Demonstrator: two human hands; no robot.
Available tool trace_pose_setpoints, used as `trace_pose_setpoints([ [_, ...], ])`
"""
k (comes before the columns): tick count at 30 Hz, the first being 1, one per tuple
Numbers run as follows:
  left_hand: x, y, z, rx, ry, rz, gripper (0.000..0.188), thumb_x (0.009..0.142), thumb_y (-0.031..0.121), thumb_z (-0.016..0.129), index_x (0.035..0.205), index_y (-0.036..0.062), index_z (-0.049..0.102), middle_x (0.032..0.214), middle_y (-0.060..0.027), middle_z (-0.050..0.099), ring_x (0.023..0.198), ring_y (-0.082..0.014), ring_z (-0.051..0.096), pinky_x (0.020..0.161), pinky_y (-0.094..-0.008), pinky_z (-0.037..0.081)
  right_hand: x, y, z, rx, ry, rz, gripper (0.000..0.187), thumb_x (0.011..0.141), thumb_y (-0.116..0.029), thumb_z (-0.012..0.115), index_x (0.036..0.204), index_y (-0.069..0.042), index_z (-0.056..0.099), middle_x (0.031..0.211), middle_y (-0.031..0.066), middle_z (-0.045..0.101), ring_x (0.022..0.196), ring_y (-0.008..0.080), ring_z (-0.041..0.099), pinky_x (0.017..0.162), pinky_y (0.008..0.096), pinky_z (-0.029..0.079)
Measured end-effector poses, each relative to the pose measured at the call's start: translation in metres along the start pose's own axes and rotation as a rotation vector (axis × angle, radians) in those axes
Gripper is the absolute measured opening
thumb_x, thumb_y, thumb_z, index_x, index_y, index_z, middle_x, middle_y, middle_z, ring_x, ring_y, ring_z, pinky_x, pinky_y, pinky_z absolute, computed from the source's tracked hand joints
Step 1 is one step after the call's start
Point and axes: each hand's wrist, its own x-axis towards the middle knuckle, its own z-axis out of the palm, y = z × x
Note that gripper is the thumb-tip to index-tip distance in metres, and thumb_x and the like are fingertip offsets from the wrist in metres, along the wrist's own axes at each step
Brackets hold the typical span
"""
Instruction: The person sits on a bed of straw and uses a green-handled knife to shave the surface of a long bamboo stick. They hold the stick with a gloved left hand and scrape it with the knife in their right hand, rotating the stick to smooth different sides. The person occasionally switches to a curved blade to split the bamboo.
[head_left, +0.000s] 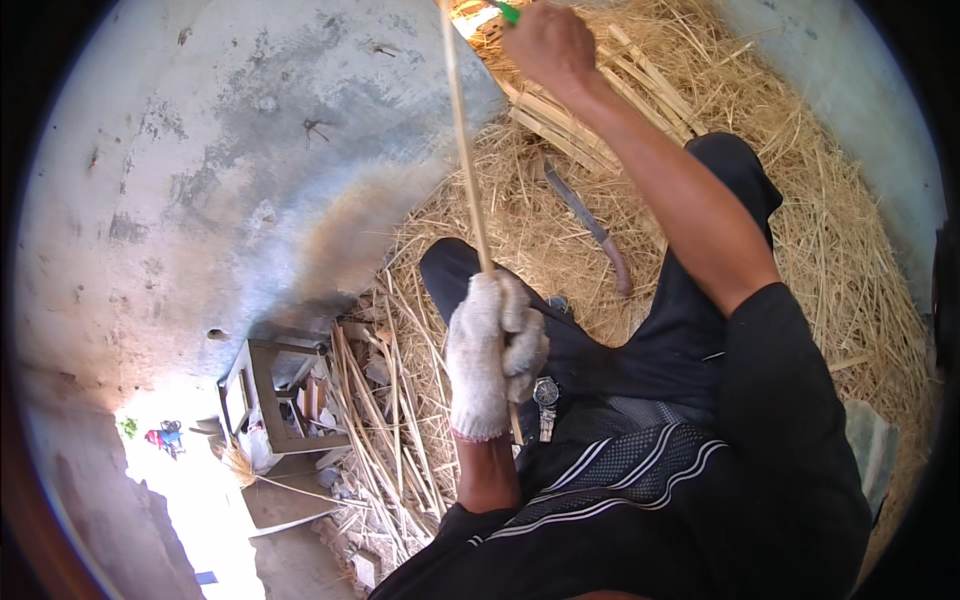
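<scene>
Snugly gripped, slender pale stick (465, 150), knit-gloved left hand (490, 345); wispy straw (840, 280)

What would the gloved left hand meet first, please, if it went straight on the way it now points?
Beyond the thin stick it holds, the gloved left hand would probably meet the left knee; if it passes above that, the straw comes next, though depth is unclear.

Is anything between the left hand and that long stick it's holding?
Yes, the pale knitted glove. It covers the left hand, so its cloth lies between the hand and the stick. I see nothing else between them.
</scene>
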Motion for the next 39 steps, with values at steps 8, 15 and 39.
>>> trace_pose_setpoints([
  [8, 0.015, 0.043, -0.037, -0.226, -0.081, 0.164, 0.041, 0.102, 0.047, 0.040, 0.075, 0.0159, 0.044, 0.042, 0.0017, 0.032, 0.026, -0.0097, 0.022, 0.024, -0.0239, 0.018, -0.088, -0.073, -0.020, 0.317, -0.193, -0.580, 0.024, 0.084, -0.020, 0.060, 0.063, -0.007, 0.060, 0.044, 0.0079, 0.051, 0.036, 0.0195, 0.050, 0.036, 0.0339, 0.039],
  [15, 0.015, 0.043, -0.007, -0.030, 0.023, 0.162, 0.043, 0.099, 0.052, 0.045, 0.078, 0.0146, 0.044, 0.044, 0.0014, 0.031, 0.029, -0.0097, 0.022, 0.025, -0.0249, 0.017, -0.116, -0.077, -0.024, 0.329, -0.090, -0.607, 0.021, 0.081, -0.020, 0.062, 0.066, -0.004, 0.063, 0.051, 0.0138, 0.058, 0.044, 0.0266, 0.061, 0.043, 0.0372, 0.047],
  [39, 0.008, -0.006, -0.016, 0.192, 0.245, 0.173, 0.040, 0.102, 0.044, 0.043, 0.078, 0.0126, 0.047, 0.047, 0.0041, 0.035, 0.031, -0.0061, 0.029, 0.026, -0.0217, 0.022, -0.027, -0.026, -0.042, 0.369, -0.304, 0.166, 0.036, 0.090, -0.025, 0.052, 0.063, -0.003, 0.060, 0.054, 0.0098, 0.057, 0.047, 0.0228, 0.056, 0.052, 0.0366, 0.048],
])
